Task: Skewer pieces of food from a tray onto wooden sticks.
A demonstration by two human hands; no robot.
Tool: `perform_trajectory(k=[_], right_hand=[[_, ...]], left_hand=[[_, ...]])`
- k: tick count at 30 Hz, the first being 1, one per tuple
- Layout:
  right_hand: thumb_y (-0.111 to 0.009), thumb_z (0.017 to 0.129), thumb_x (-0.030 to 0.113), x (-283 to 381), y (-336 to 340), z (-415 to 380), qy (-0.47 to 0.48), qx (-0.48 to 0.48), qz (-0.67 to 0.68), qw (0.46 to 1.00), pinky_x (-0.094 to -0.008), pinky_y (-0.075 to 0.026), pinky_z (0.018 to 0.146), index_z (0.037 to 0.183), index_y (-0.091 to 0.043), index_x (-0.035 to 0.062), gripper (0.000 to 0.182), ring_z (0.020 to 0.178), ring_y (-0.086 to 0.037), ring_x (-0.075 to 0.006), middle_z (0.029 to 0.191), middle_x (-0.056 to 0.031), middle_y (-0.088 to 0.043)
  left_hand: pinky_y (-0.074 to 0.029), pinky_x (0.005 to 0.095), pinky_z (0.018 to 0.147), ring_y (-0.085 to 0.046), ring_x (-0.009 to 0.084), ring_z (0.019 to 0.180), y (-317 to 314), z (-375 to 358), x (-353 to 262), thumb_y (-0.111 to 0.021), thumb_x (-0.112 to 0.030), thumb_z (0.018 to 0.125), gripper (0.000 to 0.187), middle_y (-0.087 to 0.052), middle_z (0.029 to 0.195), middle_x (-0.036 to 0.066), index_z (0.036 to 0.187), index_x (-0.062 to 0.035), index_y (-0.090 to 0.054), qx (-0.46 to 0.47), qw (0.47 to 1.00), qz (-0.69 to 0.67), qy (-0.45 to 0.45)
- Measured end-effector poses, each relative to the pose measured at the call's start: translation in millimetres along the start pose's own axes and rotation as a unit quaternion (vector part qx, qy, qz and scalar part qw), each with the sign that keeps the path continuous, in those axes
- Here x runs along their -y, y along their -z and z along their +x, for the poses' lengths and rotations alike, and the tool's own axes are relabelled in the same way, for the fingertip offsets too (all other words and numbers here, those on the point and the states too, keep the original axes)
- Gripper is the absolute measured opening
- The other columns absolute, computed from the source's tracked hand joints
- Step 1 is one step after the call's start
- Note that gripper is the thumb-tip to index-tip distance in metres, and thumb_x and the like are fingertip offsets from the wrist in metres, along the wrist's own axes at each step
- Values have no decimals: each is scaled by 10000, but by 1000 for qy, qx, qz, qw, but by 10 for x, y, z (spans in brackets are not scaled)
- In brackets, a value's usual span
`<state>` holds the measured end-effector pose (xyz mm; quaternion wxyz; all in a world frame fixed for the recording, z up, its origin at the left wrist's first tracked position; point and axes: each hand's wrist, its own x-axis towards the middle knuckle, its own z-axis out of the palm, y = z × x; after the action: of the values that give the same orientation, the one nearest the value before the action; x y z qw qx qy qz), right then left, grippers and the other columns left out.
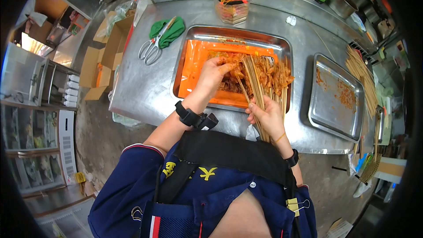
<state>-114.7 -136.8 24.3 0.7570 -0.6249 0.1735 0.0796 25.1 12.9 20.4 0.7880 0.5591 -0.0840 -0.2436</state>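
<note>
My left hand [211, 76] is over the middle of a steel tray [177, 68], its thumb and fingers closed on a piece of red-sauced meat [235, 67] at the tip of a bamboo skewer. A bundle of bamboo skewers [253, 77] is gripped in my right hand [269, 117] at the tray's near edge, the sticks slanting up over the meat. Orange plastic sheeting [190, 70] lines the tray. On its right side lie several loaded meat skewers [280, 77], sticks pointing toward me, with loose sauced meat under my left hand.
Scissors [152, 50] and a green cloth [173, 34] lie left of the tray. Behind it stands a clear container [232, 12]. To the right are a sauce-smeared steel tray [326, 117] and a pile of bare skewers [361, 77]. A cardboard box [103, 66] stands beyond the table's left edge.
</note>
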Motion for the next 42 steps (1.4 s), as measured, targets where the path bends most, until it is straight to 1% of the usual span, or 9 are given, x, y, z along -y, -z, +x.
perform_trajectory(k=[4, 10, 16, 19, 28, 31, 34, 37, 42], right_hand=[[-532, 851, 54, -10, 12, 9, 2, 1, -5, 1000, -214, -461, 448, 914, -498, 16, 81, 516, -548, -94, 708, -66, -581], [-530, 858, 61, -11, 30, 4, 0, 7, 10, 1000, -211, -461, 449, 921, -499, 17, 83, 518, -551, -94, 714, -67, -582], [-530, 863, 65, -19, 50, 0, 6, 14, 28, 999, -209, -460, 449, 929, -498, 18, 87, 518, -551, -93, 723, -69, -584], [-530, 863, 65, -3, 44, -14, 2, 8, 37, 999, -207, -459, 449, 929, -498, 17, 88, 517, -550, -92, 723, -69, -584], [-526, 863, 60, -15, 31, -2, 6, 4, 23, 1000, -205, -456, 449, 944, -493, 14, 100, 528, -553, -93, 727, -74, -584], [-527, 862, 61, -5, 23, -12, -1, 0, 28, 1000, -204, -455, 450, 939, -493, 14, 97, 529, -552, -91, 729, -73, -584], [-526, 862, 60, -12, 27, -10, 3, 5, 29, 1000, -204, -454, 450, 936, -493, 15, 93, 528, -550, -90, 729, -71, -584], [-523, 862, 59, -30, 40, -1, 3, 7, 26, 1000, -204, -454, 451, 936, -493, 17, 90, 527, -549, -90, 729, -69, -585], [-518, 864, 59, -21, 22, 4, 4, 2, 11, 1000, -205, -456, 452, 937, -489, 17, 89, 525, -548, -90, 727, -68, -586]], left_hand=[[-472, 230, 563, -593, 112, 643, -45, 56, 11, -560, -102, 827, 136, -631, 782, 43, 916, -5, -592, -35, 999, -9, -5], [-491, 249, 620, -603, 116, 730, 63, 164, 22, -574, -147, 841, 160, -625, 838, 26, 970, -52, -575, -27, 999, 22, 28], [-522, 287, 689, -622, 146, 774, 52, 189, 27, -571, -146, 845, 170, -638, 884, 43, 989, -56, -576, -21, 977, -150, 153], [-520, 289, 703, -623, 149, 796, 17, 134, 152, -560, -151, 852, 190, -638, 908, 53, 1008, -42, -573, 8, 974, -146, 174], [-495, 241, 593, -616, 141, 694, -54, 5, 8, -521, -216, 886, 239, -631, 847, 62, 983, -2, -566, -28, 994, -96, 37], [-482, 234, 591, -610, 124, 701, -59, 18, 36, -554, -166, 858, 194, -632, 837, 61, 962, -3, -575, -44, 996, -75, 24], [-476, 234, 620, -598, 109, 720, -100, 26, 131, -574, -81, 816, 146, -631, 836, 53, 931, 7, -585, -61, 996, -1, -67], [-474, 233, 652, -588, 106, 743, -177, 30, 136, -559, 12, 780, 146, -630, 840, 47, 923, 28, -585, -78, 990, -17, -116], [-476, 231, 680, -582, 104, 765, -216, 28, 240, -536, 62, 785, 134, -632, 851, 52, 906, 41, -590, -102, 971, 62, -209]])
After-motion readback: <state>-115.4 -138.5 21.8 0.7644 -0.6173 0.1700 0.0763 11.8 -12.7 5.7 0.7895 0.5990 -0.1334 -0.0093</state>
